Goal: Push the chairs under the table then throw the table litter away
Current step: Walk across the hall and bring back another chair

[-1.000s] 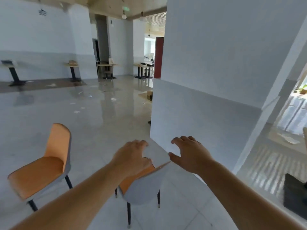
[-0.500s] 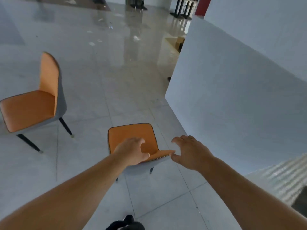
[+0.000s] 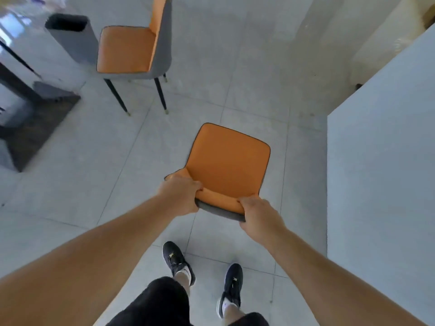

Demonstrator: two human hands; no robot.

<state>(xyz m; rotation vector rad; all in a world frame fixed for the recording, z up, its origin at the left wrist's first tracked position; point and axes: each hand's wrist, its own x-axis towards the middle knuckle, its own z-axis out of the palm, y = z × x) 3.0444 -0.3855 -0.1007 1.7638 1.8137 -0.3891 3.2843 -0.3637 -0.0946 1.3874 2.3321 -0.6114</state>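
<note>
An orange chair with a grey shell stands on the tiled floor right in front of me, seen from above. My left hand grips the left end of its backrest top. My right hand grips the right end. A second orange chair stands farther away at the upper left, its back to the right. The dark foot and post of a table show at the left edge; the tabletop is mostly out of view.
A grey bin with a black liner stands beside the second chair at the upper left. A white wall corner rises close on the right. My two dark shoes are on the floor below the chair.
The view has tipped down and swung left. Both hands, which hovered open at the backrest, have closed on its top edge. The table foot and the bin have come into view.
</note>
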